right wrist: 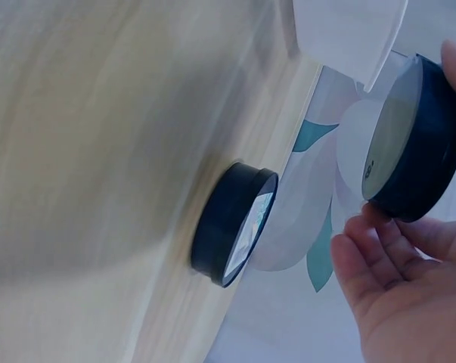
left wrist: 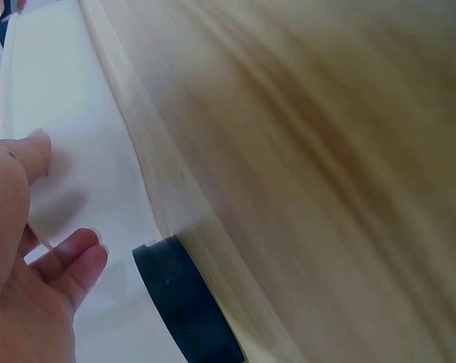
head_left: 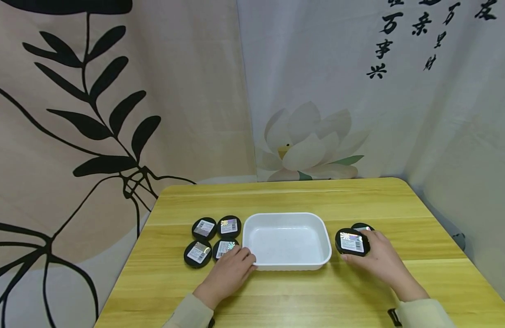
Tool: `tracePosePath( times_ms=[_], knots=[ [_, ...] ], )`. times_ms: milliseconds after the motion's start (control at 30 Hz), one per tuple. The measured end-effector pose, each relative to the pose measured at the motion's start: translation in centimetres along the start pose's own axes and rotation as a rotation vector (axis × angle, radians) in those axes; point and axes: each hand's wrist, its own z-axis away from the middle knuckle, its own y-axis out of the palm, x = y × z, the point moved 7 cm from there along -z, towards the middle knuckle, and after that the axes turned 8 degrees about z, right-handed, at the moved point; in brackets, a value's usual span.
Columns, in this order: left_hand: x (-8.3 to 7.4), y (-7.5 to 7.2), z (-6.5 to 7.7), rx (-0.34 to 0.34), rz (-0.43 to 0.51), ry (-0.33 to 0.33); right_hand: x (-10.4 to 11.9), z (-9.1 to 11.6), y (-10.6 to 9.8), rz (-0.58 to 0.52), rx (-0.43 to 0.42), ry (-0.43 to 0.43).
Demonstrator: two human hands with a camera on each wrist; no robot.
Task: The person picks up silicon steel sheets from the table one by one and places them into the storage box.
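Gripping a round black tub (head_left: 352, 242) with the right hand (head_left: 377, 259), thumb and fingers round its side. Lifted up off the wooden table (head_left: 285, 296), between the white tray (head_left: 285, 268) and the table's right edge, at the fingertips, on the side of the hand toward the tray. Showing a shiny white label on top in the head view. Showing something else in the right wrist view: a pale yellow-green bottom with a small dark mark. Also plain to see there, a second tub (right wrist: 231, 227), sitting on the table, near the right hand but not touching it. Mostly hidden behind the held tub in the head view. Pinching the tray's near left corner with the left hand (head_left: 232, 269), fingers and thumb on two sides of it. Seen up close in the left wrist view, with one tub's black side just beside the fingers. Toward the table's left edge, four more black tubs (head_left: 198, 253), two by two, labels up, one partly covered by the left hand in the head view.
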Motion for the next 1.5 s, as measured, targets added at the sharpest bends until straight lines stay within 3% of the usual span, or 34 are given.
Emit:
tracePosePath(
  times_ms=[1500],
  knots=[
    [-0.1,0.0,-0.1,0.003,-0.009,0.005,3.5,-1.5,0.5,-0.025,-0.005,-0.076]
  ],
)
